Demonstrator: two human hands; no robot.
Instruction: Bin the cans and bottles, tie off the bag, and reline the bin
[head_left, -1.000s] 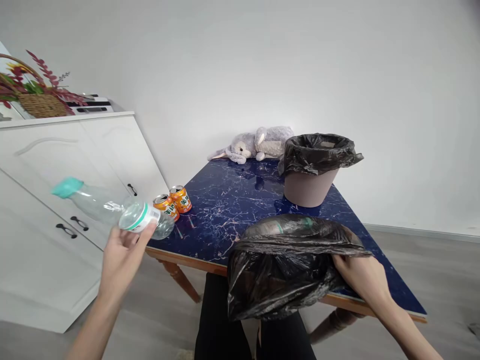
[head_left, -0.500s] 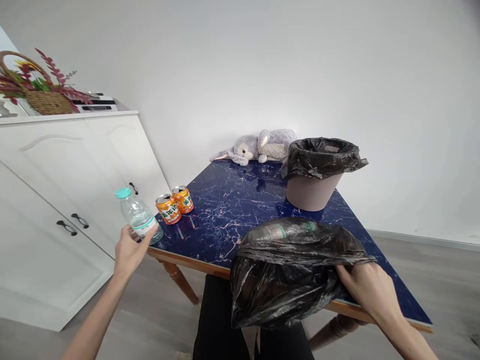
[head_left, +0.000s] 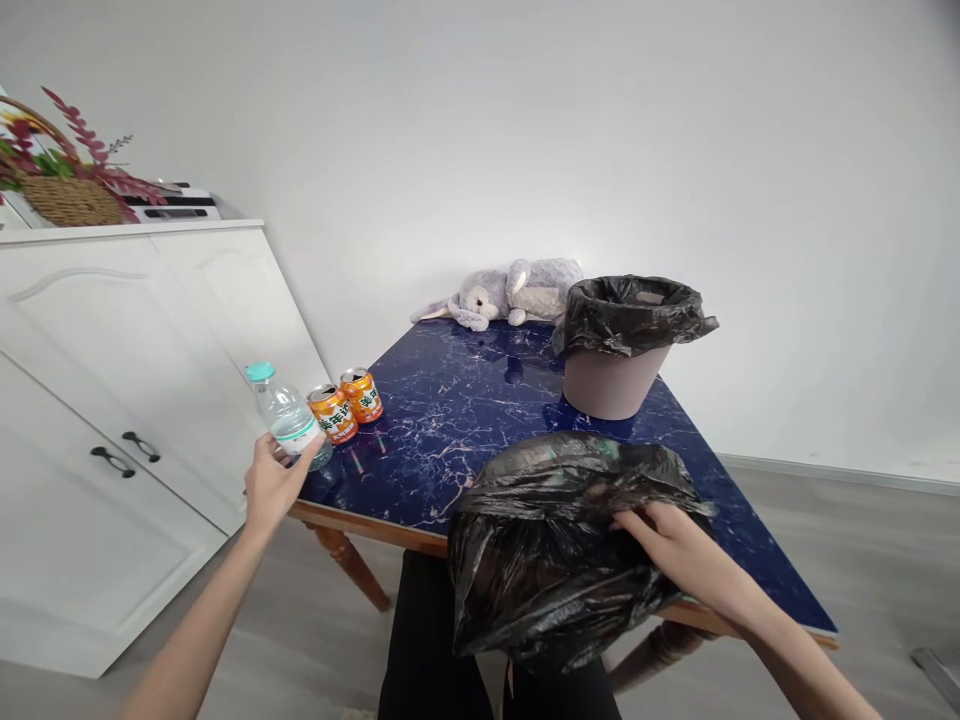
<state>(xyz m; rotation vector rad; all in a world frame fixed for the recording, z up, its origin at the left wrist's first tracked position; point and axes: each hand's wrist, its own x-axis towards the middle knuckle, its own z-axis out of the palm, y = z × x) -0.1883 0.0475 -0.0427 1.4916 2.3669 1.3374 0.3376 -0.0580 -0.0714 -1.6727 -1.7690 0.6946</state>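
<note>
At the table's left front corner, my left hand (head_left: 279, 478) is closed around a clear plastic bottle (head_left: 289, 408) with a turquoise cap. The bottle is upright and close to two opened orange drink cans (head_left: 334, 414), which stand side by side. A black plastic bag (head_left: 555, 560) slumps over the front edge of the table, bulging with contents; green-marked shapes show faintly through its film. My right hand (head_left: 671, 545) pinches the bag's gathered film on its right side, with some fingertips hidden in the folds.
Behind the bag stands a beige bin (head_left: 611, 383) lined with black plastic. A grey plush rabbit (head_left: 517, 290) lies against the wall on the blue marbled table (head_left: 442, 400). To the left is a white cabinet (head_left: 172, 330) with a flower basket (head_left: 71, 200) on top.
My right hand has moved left along the bag, bunching its film. The bottle, in my left hand, sits slightly nearer the cans. The view has shifted a little.
</note>
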